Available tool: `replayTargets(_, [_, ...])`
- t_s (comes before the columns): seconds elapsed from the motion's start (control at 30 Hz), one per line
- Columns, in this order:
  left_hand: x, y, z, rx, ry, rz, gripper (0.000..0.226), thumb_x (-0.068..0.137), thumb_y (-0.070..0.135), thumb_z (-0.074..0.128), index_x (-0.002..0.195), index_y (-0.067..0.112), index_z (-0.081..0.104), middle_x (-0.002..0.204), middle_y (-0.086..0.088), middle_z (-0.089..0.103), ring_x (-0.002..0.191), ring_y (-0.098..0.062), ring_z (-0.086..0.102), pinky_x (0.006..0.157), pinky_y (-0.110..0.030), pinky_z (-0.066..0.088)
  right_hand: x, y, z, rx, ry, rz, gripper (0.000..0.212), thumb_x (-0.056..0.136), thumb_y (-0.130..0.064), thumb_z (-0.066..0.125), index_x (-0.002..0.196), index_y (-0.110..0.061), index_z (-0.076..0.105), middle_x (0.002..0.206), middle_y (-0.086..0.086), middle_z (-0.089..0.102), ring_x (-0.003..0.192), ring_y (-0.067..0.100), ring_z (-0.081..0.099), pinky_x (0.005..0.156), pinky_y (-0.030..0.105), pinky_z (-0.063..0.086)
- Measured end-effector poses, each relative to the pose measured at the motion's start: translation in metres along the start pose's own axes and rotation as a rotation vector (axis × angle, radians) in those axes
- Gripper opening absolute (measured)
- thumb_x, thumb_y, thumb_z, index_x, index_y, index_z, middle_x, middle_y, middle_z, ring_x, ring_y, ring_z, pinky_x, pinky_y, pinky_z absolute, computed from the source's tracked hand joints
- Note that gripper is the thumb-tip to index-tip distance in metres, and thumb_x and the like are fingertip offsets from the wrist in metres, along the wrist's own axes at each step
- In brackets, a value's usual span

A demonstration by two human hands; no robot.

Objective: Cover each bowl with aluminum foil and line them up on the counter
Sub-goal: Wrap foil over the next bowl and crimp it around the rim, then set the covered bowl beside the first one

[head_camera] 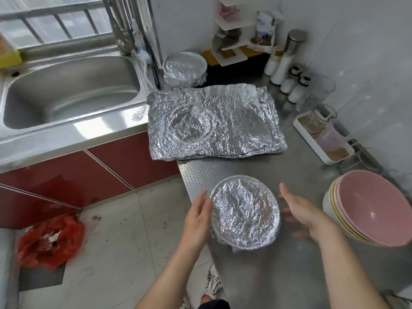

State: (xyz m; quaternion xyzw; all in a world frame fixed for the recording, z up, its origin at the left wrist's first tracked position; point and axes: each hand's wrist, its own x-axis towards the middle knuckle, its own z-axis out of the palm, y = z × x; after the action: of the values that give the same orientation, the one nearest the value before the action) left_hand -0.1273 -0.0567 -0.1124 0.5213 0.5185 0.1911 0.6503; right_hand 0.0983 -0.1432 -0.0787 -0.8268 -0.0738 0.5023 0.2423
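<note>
The left hand (199,216) is flat with straight fingers and touches the left side of a foil-covered bowl (245,211). The right hand (305,210) is flat too and a bit blurry. It is just beside the right side of the bowl, and I cannot tell if it touches. The hands are apart with the bowl between them, and they grip nothing. The bowl sits near the front edge of the desk (289,275). Its foil is tucked down all round the rim, so this bowl looks done.

I think the step now is putting this bowl in its place in the line. A second covered bowl (184,69) sits at the back of the desk, near the sink (66,90). Between the two bowls lies a pile of crinkly foil sheets (223,121). To the right is a stack of pink bowls (374,208) with no foil on. The next move would be to take a bowl from the stack, lay a sheet over it and press the edges down gently, since foil tears easily.

A packet (264,30) at the back has some writing, but it is too small to read.
</note>
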Motion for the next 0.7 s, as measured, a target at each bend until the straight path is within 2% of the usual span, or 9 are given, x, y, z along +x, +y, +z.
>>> replayTargets(0.07, [0.004,-0.001,-0.002,-0.038,-0.039,-0.042,0.045,0.103,0.036,0.044,0.147,0.026,0.042,0.141,0.017,0.042,0.132,-0.001,0.035,0.111,-0.024,0.026,-0.011,0.013,0.008,0.098,-0.035,0.071,0.066,0.083,-0.077,0.035,0.128,-0.031,0.054,0.125,0.002,0.059,0.103,0.026,0.056,0.067,0.043,0.051])
replayTargets(0.17, [0.012,-0.002,-0.007,-0.116,-0.102,-0.168,0.047,0.096,0.053,0.047,0.139,0.033,0.053,0.143,0.017,0.049,0.133,-0.007,0.044,0.116,-0.038,0.031,-0.019,0.029,0.027,0.311,-0.115,0.112,0.065,0.079,-0.076,0.044,0.125,-0.031,0.057,0.123,0.002,0.064,0.108,0.027,0.058,0.066,0.048,0.051])
replayTargets(0.23, [0.014,-0.006,-0.006,-0.186,-0.139,-0.245,0.045,0.094,0.058,0.047,0.126,0.031,0.064,0.128,0.010,0.064,0.120,-0.011,0.058,0.108,-0.040,0.043,-0.018,0.032,0.039,0.483,-0.146,0.130,0.062,0.080,-0.069,0.051,0.123,-0.025,0.059,0.115,0.006,0.069,0.103,0.029,0.064,0.073,0.052,0.053])
replayTargets(0.3, [0.011,-0.001,-0.003,-0.215,-0.146,-0.267,0.038,0.099,0.048,0.043,0.112,0.025,0.070,0.112,0.003,0.072,0.103,-0.013,0.066,0.093,-0.035,0.050,-0.021,0.029,0.048,0.573,-0.153,0.132,0.055,0.086,-0.061,0.053,0.120,-0.019,0.061,0.106,0.011,0.072,0.092,0.030,0.068,0.073,0.048,0.055])
replayTargets(0.4, [0.005,0.010,-0.008,-0.215,-0.126,-0.238,0.037,0.099,0.043,0.042,0.104,0.022,0.071,0.105,0.000,0.072,0.095,-0.015,0.064,0.083,-0.033,0.049,-0.027,0.017,0.054,0.572,-0.124,0.086,0.050,0.091,-0.056,0.052,0.119,-0.016,0.061,0.104,0.012,0.073,0.091,0.031,0.068,0.074,0.047,0.056])
replayTargets(0.53, [0.009,0.028,-0.035,-0.222,-0.079,-0.136,0.034,0.099,0.042,0.043,0.101,0.025,0.072,0.101,0.003,0.073,0.096,-0.015,0.065,0.086,-0.035,0.050,-0.034,-0.007,0.057,0.558,-0.138,-0.061,0.059,0.079,-0.065,0.057,0.121,-0.024,0.062,0.112,0.006,0.071,0.108,0.030,0.065,0.092,0.058,0.050])
replayTargets(0.7, [0.025,0.054,-0.077,-0.214,-0.028,-0.025,0.036,0.092,0.054,0.051,0.111,0.030,0.068,0.112,0.005,0.071,0.109,-0.021,0.064,0.101,-0.050,0.046,-0.046,-0.046,0.068,0.610,-0.234,-0.200,0.058,0.082,-0.068,0.051,0.119,-0.026,0.065,0.121,0.008,0.067,0.114,0.036,0.059,0.095,0.063,0.044])
